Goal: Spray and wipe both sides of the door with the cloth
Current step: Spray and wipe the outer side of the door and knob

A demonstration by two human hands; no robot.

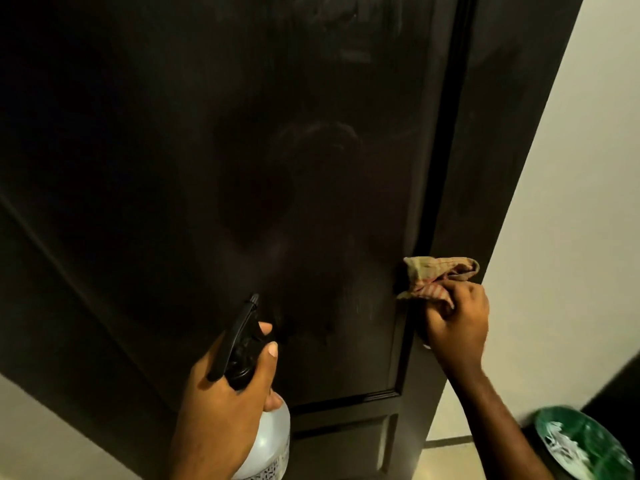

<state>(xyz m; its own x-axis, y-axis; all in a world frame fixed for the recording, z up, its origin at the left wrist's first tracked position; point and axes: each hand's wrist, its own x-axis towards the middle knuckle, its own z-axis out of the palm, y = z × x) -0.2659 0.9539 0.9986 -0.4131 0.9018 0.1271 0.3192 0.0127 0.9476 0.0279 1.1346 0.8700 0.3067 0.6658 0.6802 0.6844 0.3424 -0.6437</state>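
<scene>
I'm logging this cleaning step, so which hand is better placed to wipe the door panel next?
The right hand. It already holds the cloth bunched against the door at its right edge, while the left hand is occupied gripping the spray bottle.

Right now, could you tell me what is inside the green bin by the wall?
The green bin holds white, crumpled scraps that look like paper, piled at its left side. Its lower part runs off the picture's edge, so whatever lies deeper cannot be seen.
</scene>
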